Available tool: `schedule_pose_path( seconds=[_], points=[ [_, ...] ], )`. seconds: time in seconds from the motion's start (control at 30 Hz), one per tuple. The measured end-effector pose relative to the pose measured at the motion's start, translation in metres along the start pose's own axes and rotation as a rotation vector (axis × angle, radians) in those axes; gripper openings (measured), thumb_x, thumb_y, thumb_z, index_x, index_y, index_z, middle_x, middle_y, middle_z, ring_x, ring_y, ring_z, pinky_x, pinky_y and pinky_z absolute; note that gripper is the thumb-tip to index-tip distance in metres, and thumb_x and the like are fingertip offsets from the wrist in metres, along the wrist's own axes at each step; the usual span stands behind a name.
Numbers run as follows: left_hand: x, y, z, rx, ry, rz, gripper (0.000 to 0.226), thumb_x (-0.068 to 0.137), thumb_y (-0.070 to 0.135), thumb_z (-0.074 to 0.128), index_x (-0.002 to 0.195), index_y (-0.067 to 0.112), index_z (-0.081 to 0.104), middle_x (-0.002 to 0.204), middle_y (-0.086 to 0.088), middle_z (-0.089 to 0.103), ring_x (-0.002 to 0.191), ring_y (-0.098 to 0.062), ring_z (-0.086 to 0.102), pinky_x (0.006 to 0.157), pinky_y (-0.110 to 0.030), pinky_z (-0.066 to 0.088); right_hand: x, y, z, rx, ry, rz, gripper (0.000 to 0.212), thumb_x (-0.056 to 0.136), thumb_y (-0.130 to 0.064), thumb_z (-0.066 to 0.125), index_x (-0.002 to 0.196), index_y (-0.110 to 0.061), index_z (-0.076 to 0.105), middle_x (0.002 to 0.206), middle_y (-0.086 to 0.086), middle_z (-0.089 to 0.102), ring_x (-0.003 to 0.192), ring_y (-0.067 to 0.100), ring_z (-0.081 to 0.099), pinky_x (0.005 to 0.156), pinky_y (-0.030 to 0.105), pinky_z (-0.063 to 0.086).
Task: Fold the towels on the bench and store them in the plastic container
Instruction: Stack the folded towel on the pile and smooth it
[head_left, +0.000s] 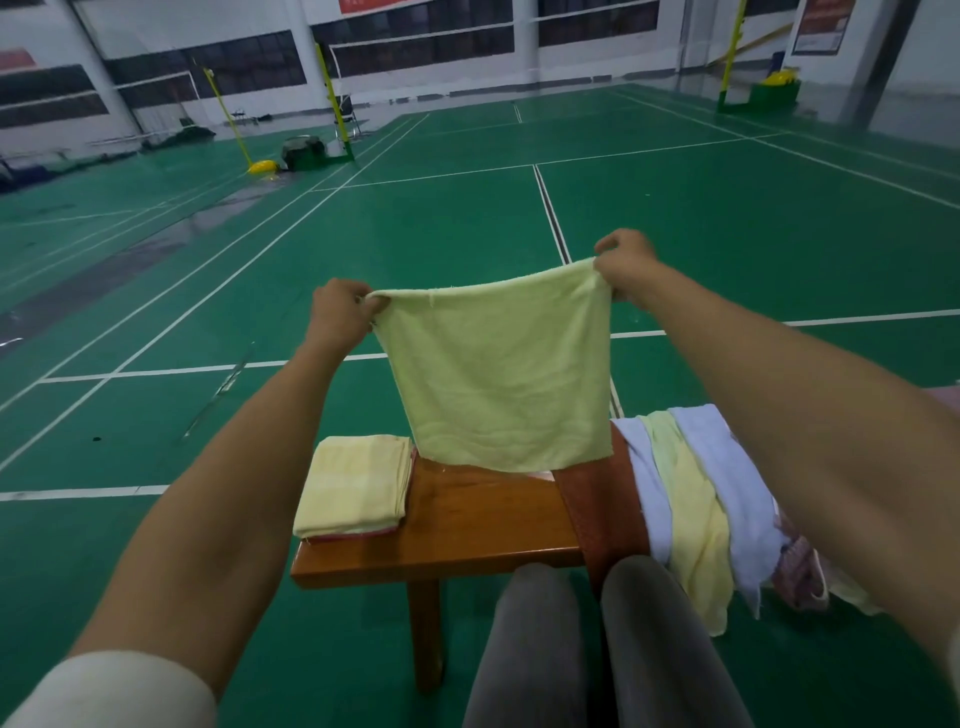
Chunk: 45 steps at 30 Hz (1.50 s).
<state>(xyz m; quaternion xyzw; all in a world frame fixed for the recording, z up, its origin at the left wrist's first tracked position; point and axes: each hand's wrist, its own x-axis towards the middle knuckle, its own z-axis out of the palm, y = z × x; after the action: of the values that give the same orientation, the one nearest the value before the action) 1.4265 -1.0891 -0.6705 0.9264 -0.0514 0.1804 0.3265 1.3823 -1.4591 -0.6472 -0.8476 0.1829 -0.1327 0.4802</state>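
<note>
I hold a pale green towel (498, 374) stretched out in the air above the wooden bench (483, 514). My left hand (340, 314) pinches its top left corner and my right hand (626, 267) pinches its top right corner. The towel's lower edge hangs just over the bench top. A folded yellow towel (353, 486) lies on a pink one at the bench's left end. A brown towel (605, 506), white towels (727, 483) and a yellow towel (691, 514) drape unfolded over the bench's right part. No plastic container is in view.
The bench stands on a green badminton court floor (727, 218) with white lines. My knees in grey trousers (587, 649) are at the bench's near edge. Yellow net posts (332, 98) and dark bags (304, 153) stand far behind.
</note>
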Motion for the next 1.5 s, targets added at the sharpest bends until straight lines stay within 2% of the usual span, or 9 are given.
schedule_pose_path(
  seconds=[0.13, 0.2, 0.33, 0.53, 0.7, 0.87, 1.03, 1.17, 1.5],
  points=[
    [-0.002, 0.0, 0.003, -0.281, -0.039, -0.139, 0.019, 0.097, 0.016, 0.067, 0.099, -0.001, 0.074, 0.082, -0.017, 0.072, 0.06, -0.021, 0.07, 0.065, -0.037, 0.059, 0.001, 0.003, 0.002, 0.441, -0.188, 0.288, 0.025, 0.101, 0.0, 0.052, 0.126, 0.001, 0.055, 0.112, 0.013, 0.061, 0.08, 0.02, 0.065, 0.051, 0.031, 0.057],
    [0.0, -0.002, 0.001, -0.337, -0.055, -0.164, 0.018, 0.098, 0.02, 0.066, 0.096, 0.003, 0.072, 0.086, -0.017, 0.072, 0.058, -0.019, 0.071, 0.058, -0.033, 0.055, -0.004, -0.001, -0.002, 0.673, -0.231, 0.354, 0.013, 0.104, 0.001, 0.046, 0.11, 0.003, 0.057, 0.103, 0.013, 0.058, 0.072, 0.018, 0.06, 0.044, 0.028, 0.054],
    [0.005, -0.001, -0.005, -0.467, 0.011, -0.248, 0.02, 0.098, 0.029, 0.066, 0.081, 0.018, 0.063, 0.084, -0.009, 0.068, 0.059, -0.021, 0.07, 0.055, -0.03, 0.051, -0.005, -0.007, -0.011, 0.83, -0.29, 0.338, 0.012, 0.101, 0.006, 0.05, 0.106, 0.001, 0.06, 0.109, 0.016, 0.058, 0.085, 0.021, 0.062, 0.054, 0.032, 0.059],
    [0.005, 0.001, -0.004, -0.712, 0.135, -0.411, 0.007, 0.089, 0.014, 0.077, 0.09, 0.016, 0.07, 0.086, -0.007, 0.069, 0.068, -0.021, 0.065, 0.06, -0.03, 0.059, 0.0, -0.009, -0.006, 0.518, -0.231, 0.247, 0.045, 0.096, 0.016, 0.043, 0.125, -0.01, 0.066, 0.113, 0.015, 0.059, 0.092, 0.023, 0.062, 0.059, 0.033, 0.059],
    [0.006, -0.001, 0.0, -0.797, 0.147, -0.467, 0.007, 0.091, 0.011, 0.073, 0.094, 0.017, 0.074, 0.097, -0.008, 0.072, 0.086, -0.023, 0.068, 0.076, -0.035, 0.063, 0.006, -0.012, -0.003, 0.754, -0.196, 0.261, 0.025, 0.095, 0.018, 0.048, 0.11, 0.003, 0.062, 0.115, 0.015, 0.058, 0.086, 0.02, 0.062, 0.057, 0.024, 0.056],
    [0.007, -0.008, 0.003, -0.615, 0.003, -0.32, 0.025, 0.089, 0.0, 0.07, 0.114, 0.001, 0.072, 0.104, -0.018, 0.071, 0.087, -0.025, 0.069, 0.078, -0.032, 0.06, 0.013, -0.002, -0.004, 0.247, 0.02, -0.005, 0.031, 0.084, 0.011, 0.067, 0.11, -0.004, 0.074, 0.114, 0.01, 0.07, 0.098, 0.021, 0.067, 0.088, 0.027, 0.057],
    [0.006, -0.011, 0.003, -0.018, -0.088, -0.111, 0.024, 0.08, 0.006, 0.074, 0.103, 0.004, 0.079, 0.087, -0.016, 0.075, 0.08, -0.028, 0.071, 0.085, -0.036, 0.059, 0.015, 0.001, -0.01, -0.226, 0.112, -0.239, 0.024, 0.091, -0.002, 0.062, 0.108, -0.009, 0.079, 0.112, 0.01, 0.074, 0.103, 0.024, 0.068, 0.083, 0.025, 0.048],
    [0.002, 0.0, 0.004, 0.204, -0.01, -0.026, 0.02, 0.076, 0.009, 0.076, 0.095, 0.007, 0.08, 0.087, -0.018, 0.076, 0.086, -0.032, 0.07, 0.076, -0.034, 0.053, 0.015, 0.005, -0.007, -0.34, 0.14, -0.304, 0.025, 0.094, 0.001, 0.058, 0.108, -0.006, 0.078, 0.11, 0.015, 0.074, 0.1, 0.029, 0.068, 0.09, 0.033, 0.054],
    [0.008, 0.006, 0.002, 0.166, 0.125, -0.077, 0.013, 0.079, 0.008, 0.074, 0.092, 0.007, 0.079, 0.085, -0.017, 0.074, 0.081, -0.034, 0.068, 0.076, -0.042, 0.057, 0.014, 0.008, 0.002, -0.452, 0.26, -0.309, 0.033, 0.09, 0.003, 0.048, 0.099, -0.006, 0.078, 0.097, 0.017, 0.073, 0.077, 0.031, 0.063, 0.074, 0.036, 0.055]
  ],
)
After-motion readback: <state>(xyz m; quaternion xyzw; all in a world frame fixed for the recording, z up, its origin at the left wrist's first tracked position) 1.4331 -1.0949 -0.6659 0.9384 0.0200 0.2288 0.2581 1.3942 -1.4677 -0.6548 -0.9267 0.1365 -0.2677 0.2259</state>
